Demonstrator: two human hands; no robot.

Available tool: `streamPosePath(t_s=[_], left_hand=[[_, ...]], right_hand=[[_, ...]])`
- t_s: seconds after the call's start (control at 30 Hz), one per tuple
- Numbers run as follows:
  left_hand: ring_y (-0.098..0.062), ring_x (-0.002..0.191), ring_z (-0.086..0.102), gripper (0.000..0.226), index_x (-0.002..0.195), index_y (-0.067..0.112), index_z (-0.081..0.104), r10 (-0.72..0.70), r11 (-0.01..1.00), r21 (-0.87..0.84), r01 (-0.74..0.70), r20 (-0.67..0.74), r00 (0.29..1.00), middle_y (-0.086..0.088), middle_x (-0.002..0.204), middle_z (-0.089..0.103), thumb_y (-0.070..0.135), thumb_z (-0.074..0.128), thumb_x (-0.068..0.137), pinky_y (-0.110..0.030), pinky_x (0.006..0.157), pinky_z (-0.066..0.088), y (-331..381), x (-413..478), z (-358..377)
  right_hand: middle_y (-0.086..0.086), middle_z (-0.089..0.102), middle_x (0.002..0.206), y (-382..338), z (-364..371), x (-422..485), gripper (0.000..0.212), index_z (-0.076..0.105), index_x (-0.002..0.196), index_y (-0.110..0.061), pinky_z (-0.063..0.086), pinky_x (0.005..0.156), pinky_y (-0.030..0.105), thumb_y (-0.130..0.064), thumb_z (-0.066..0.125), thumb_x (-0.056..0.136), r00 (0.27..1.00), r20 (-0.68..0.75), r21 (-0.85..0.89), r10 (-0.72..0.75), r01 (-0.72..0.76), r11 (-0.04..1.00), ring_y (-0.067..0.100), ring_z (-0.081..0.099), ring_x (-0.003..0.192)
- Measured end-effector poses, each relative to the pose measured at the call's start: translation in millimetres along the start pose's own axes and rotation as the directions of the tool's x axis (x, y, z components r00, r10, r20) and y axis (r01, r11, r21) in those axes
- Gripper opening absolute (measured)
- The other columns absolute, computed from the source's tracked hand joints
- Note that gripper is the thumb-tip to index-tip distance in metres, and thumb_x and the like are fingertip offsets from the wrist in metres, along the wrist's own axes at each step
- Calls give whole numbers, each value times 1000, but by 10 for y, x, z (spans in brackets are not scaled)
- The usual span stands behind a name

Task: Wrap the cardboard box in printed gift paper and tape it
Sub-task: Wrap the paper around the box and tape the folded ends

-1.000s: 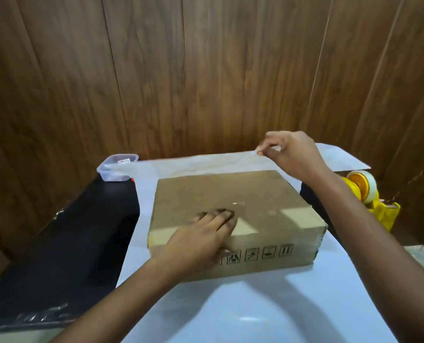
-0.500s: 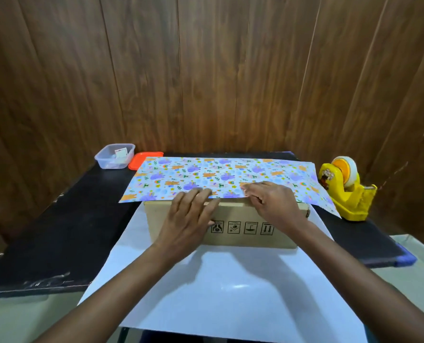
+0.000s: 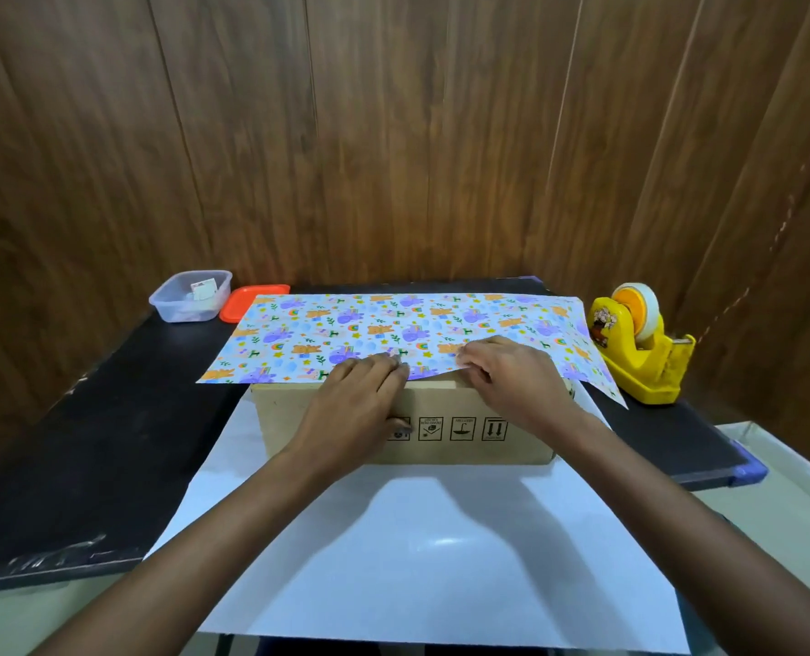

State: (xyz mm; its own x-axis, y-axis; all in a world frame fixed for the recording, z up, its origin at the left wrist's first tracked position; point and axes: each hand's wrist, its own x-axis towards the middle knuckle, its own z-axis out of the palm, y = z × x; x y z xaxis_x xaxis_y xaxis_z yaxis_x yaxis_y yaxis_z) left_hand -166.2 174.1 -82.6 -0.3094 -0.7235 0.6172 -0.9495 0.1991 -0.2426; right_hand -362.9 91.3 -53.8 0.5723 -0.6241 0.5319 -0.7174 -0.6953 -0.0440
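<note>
A brown cardboard box point(image 3: 512, 409) with handling symbols on its front sits mid-table on the gift paper. The paper's far flap point(image 3: 346, 324), printed with purple and orange animals, is folded over the box top. Its white underside point(image 3: 422, 551) spreads toward me in front of the box. My left hand point(image 3: 351, 409) lies over the box's front top edge, fingers pressing the flap's edge down and thumb on the front face. My right hand point(image 3: 512, 376) presses the same edge a little to the right, fingers flat on the paper.
A yellow tape dispenser point(image 3: 640, 352) stands on the black table point(image 3: 86, 456) right of the box. At the back left are a clear plastic tub point(image 3: 190, 295) and an orange lid point(image 3: 247, 300). A wooden wall rises behind the table.
A second ago my right hand was lifting the paper's far edge behind the bare box. The flap has since come over the top, and both hands now press its edge down.
</note>
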Motion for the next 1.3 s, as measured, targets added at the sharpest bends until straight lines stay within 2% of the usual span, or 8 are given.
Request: streamPosePath(t_s=[0.17, 0.37, 0.5, 0.6, 0.97, 1.17, 1.23, 1.3], left_hand=[[-25, 99, 64, 66, 106, 7, 62, 2, 1000, -9, -2, -6, 1000, -8, 106, 66, 37, 88, 52, -30, 83, 33, -31, -20, 26], [-28, 88, 64, 64, 109, 11, 49, -4, 1000, -14, 4, -39, 999, -8, 103, 65, 43, 79, 63, -33, 76, 32, -40, -15, 81], [-29, 84, 63, 56, 112, 10, 48, 9, 1000, 11, -9, -58, 998, -9, 100, 63, 48, 62, 73, -34, 73, 32, -51, -4, 108], [-29, 86, 63, 54, 113, 7, 53, 6, 1000, 20, -5, -51, 999, -10, 101, 64, 48, 44, 78, -34, 74, 32, -65, -11, 113], [-29, 80, 61, 60, 105, 5, 66, -106, 982, 153, 106, -9, 994, -11, 96, 65, 44, 81, 62, -36, 69, 33, -282, 256, 356], [-31, 91, 62, 93, 107, 6, 55, -83, 976, 207, 66, 71, 994, -11, 102, 63, 53, 88, 34, -40, 72, 50, -317, 296, 403], [-33, 97, 62, 100, 109, 5, 51, -94, 973, 220, 67, 113, 989, -14, 109, 63, 53, 88, 30, -44, 76, 51, -321, 286, 406], [-33, 98, 63, 104, 111, 5, 46, -91, 972, 227, 56, 147, 985, -14, 112, 63, 54, 88, 29, -45, 77, 50, -317, 283, 391]], right_hand=[[7, 65, 96, 293, -101, -155, 13, 63, 89, -10, 40, 64, 32, -6, 52, 84, 966, -13, -108, 257, -256, 961, 31, 58, 103], [10, 75, 88, 336, -169, -402, 34, 76, 85, -6, 57, 54, 35, 2, 59, 58, 992, -108, -42, 62, -67, 997, 27, 73, 78], [-1, 58, 132, 439, -258, -468, 30, 63, 122, -15, 42, 96, 28, -13, 54, 94, 993, 41, 139, 109, -113, 984, 15, 49, 128], [-9, 40, 145, 475, -179, -520, 48, 50, 136, -20, 22, 111, 25, -26, 62, 90, 985, 169, 255, 21, -64, 965, 11, 25, 141], [1, 59, 129, 709, 266, 216, 45, 63, 122, -10, 21, 99, -3, 7, 65, 81, 989, 118, 405, 89, -130, 905, 17, 45, 130], [8, 70, 89, 252, 304, 86, 20, 70, 88, -7, 38, 80, 30, -1, 62, 70, 977, -212, 99, -18, 40, 994, 29, 60, 87], [5, 66, 88, -33, 344, -134, 9, 68, 84, -10, 43, 76, 32, -12, 64, 76, 990, -73, 213, -118, 131, 968, 26, 58, 88], [-1, 59, 114, -204, 330, -316, 28, 66, 108, -17, 40, 91, 26, -29, 68, 83, 936, 315, 418, -155, 9, 908, 19, 53, 111]])
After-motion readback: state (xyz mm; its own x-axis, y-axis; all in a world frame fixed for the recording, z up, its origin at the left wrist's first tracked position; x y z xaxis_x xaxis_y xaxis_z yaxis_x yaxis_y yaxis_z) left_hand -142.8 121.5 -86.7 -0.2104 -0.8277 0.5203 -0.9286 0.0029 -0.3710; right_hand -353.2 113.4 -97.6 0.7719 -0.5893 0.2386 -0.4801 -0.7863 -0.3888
